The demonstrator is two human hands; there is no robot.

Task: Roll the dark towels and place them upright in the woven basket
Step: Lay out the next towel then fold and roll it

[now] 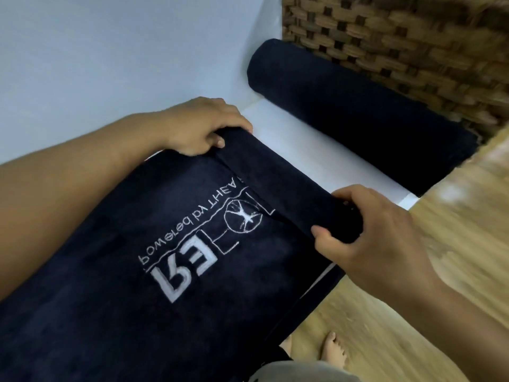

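Note:
A dark navy towel (137,285) with white embroidered lettering lies flat on a white table (297,150). Its far end is turned over into a short roll (275,175). My left hand (198,125) grips the left end of that roll, fingers curled over it. My right hand (366,230) grips the right end, thumb underneath. A second dark towel (352,111), fully rolled, lies on its side on the table against the woven basket (413,45) at the upper right. The basket's inside is out of view.
A pale wall (110,51) stands behind the table on the left. The table's right edge drops to a wooden floor (454,216), where my bare feet (333,351) are.

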